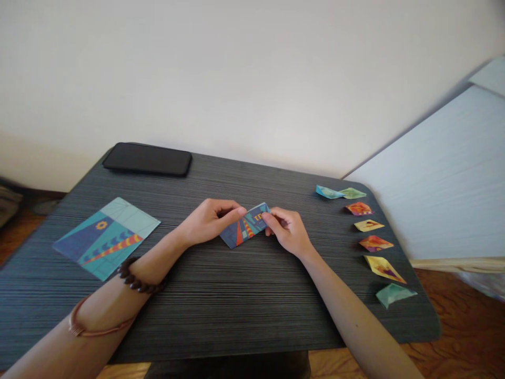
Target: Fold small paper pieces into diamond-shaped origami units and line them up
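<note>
A folded sheet of patterned paper (245,227), blue with red and yellow stripes, is held between both hands over the middle of the table. My left hand (211,218) pinches its upper left edge, thumb on top. At its right end my right hand (287,227) grips the paper between thumb and fingers; the fingertips beneath are partly hidden. A flat square of similar paper (106,237), teal and blue with a striped band, lies left of my left forearm.
On the dark wood-grain table (221,310), a black phone (148,159) lies at the back left. Several small folded paper pieces line the right side, among them a red one (375,243), a yellow one (384,268) and a green one (394,295). A pale wall stands behind.
</note>
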Available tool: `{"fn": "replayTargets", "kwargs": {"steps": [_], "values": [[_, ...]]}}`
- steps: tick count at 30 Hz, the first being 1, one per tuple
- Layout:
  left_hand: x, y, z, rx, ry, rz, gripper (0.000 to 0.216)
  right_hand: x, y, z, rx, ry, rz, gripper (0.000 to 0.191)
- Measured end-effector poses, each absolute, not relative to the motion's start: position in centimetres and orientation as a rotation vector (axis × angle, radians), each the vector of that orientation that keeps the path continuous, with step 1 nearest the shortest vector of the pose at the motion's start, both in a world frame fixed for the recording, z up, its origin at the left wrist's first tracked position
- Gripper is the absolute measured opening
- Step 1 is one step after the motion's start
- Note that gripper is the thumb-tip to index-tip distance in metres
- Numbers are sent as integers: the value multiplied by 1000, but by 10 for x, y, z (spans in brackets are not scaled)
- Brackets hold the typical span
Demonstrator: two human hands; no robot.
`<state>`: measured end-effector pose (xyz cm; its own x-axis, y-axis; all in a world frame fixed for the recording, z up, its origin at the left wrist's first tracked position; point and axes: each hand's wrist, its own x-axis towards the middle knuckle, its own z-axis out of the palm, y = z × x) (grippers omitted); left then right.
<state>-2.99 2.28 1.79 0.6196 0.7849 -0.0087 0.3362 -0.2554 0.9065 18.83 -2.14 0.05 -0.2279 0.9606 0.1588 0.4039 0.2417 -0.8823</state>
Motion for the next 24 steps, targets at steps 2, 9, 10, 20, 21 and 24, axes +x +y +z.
{"fn": "replayTargets", "kwargs": {"steps": [2,9,10,20,21,24], "values": [[-30,24,18,1808,912,608,43,188,-24,0,-1273,-1736,852,26],[-30,27,20,1641,990,794,47,189,-30,-1,-1117,-1856,405,29],[-29,27,19,1627,980,808,46,189,-29,-1,-1093,-1871,364,31],[-31,31,3,1751,947,833,33,189,-26,-3,-1068,-1928,385,33],[-31,31,4,1798,954,842,32,189,-25,-2,-1065,-1922,395,32],[-31,29,11,1929,951,855,30,188,-25,2,-1063,-1899,445,25]]}}
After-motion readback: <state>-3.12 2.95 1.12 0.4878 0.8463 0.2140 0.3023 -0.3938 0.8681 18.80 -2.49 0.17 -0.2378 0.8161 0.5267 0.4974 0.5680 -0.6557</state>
